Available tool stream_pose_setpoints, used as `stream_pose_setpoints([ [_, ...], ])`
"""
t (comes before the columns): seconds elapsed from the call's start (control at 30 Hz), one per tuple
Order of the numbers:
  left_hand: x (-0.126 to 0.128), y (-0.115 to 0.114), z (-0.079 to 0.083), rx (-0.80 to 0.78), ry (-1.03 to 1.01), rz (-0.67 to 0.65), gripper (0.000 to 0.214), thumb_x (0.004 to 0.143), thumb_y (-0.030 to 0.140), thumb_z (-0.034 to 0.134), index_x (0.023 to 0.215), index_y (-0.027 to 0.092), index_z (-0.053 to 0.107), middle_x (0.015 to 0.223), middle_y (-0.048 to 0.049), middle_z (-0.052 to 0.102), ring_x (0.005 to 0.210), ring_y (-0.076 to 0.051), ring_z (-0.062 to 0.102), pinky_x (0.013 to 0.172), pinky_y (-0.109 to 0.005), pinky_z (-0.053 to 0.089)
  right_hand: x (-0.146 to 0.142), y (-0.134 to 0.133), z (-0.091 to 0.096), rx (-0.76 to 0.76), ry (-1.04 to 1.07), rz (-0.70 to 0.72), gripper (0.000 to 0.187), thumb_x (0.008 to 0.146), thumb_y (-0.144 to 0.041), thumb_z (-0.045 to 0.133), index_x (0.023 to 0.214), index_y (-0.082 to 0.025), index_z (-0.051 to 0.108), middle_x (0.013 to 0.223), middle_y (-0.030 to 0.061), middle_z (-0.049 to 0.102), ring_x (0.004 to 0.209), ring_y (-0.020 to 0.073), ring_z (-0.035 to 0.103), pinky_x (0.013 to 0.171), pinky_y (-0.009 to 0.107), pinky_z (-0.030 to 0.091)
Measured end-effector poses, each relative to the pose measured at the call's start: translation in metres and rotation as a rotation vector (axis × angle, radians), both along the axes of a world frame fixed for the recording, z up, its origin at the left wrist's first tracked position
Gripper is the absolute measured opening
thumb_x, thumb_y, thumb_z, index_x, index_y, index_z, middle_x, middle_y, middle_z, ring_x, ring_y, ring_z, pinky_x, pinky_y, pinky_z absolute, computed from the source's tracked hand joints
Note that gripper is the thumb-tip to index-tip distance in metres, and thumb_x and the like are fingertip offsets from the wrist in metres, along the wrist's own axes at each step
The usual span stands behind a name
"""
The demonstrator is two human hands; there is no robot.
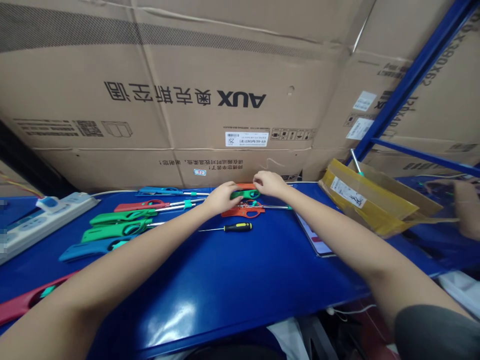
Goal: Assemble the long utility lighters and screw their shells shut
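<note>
Both hands meet at the back of the blue table. My left hand (224,197) has its fingers closed at the left end of a green gas lighter (247,193). At the lighter's other end is my right hand (270,184), fingers curled down and bunched on it; their tips are partly hidden. Just below lies an orange lighter piece (243,212) with its trigger loop showing, small parts beside it and a metal tube pointing right. Another orange piece shows behind the green one. Nearer to me rests a screwdriver (238,227) with a black and yellow handle.
Several long-necked lighters, such as a blue one (90,249), lie left. A power strip (52,220) stands at the far left. To the right are a phone-like tablet (315,237) and an open taped carton (369,200). Large cardboard boxes (180,55) wall the back; a blue frame (408,85) rises right.
</note>
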State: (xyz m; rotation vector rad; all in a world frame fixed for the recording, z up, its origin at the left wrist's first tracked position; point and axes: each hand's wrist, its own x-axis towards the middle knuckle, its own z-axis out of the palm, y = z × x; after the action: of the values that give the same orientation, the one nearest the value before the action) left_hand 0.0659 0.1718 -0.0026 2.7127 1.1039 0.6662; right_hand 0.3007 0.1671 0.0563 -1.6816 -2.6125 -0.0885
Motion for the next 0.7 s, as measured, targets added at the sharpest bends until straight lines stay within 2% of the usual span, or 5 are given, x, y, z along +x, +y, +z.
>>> stream_pose_setpoints([
  [0.17,-0.023,-0.018,0.008,0.022,0.090,-0.150,0.037,0.104,0.040,0.068,0.134,0.018,0.065,0.136,-0.0117,0.066,0.115,-0.026,0.069,0.098,-0.048,0.062,0.015,-0.038,-0.008,-0.062,0.015,0.161,0.039,0.103,-0.040,0.069,0.136,-0.019,0.065,0.136,0.0108,0.067,0.114,0.0252,0.070,0.096,0.047,0.062],
  [0.37,-0.036,-0.028,-0.001,0.025,0.167,-0.230,0.037,0.104,0.039,0.068,0.134,0.018,0.065,0.135,-0.0117,0.066,0.115,-0.026,0.069,0.097,-0.048,0.062,0.021,-0.065,-0.029,-0.092,0.073,0.355,0.037,0.104,-0.040,0.068,0.135,-0.020,0.065,0.138,0.0110,0.066,0.116,0.0255,0.069,0.098,0.048,0.061],
  [0.53,-0.035,-0.024,0.006,0.038,0.166,-0.238,0.036,0.104,0.039,0.067,0.134,0.018,0.065,0.135,-0.0116,0.067,0.114,-0.025,0.069,0.097,-0.047,0.062,0.021,-0.056,-0.039,-0.091,0.207,0.350,0.037,0.104,-0.040,0.068,0.135,-0.020,0.065,0.137,0.0109,0.067,0.115,0.0252,0.069,0.097,0.048,0.061],
  [0.7,-0.028,-0.014,0.012,0.065,0.124,-0.160,0.038,0.104,0.039,0.068,0.135,0.017,0.064,0.135,-0.0118,0.066,0.115,-0.026,0.069,0.097,-0.048,0.062,0.020,-0.029,-0.046,-0.061,0.343,0.178,0.040,0.103,-0.040,0.069,0.136,-0.019,0.064,0.137,0.0110,0.067,0.115,0.0257,0.069,0.096,0.048,0.061],
])
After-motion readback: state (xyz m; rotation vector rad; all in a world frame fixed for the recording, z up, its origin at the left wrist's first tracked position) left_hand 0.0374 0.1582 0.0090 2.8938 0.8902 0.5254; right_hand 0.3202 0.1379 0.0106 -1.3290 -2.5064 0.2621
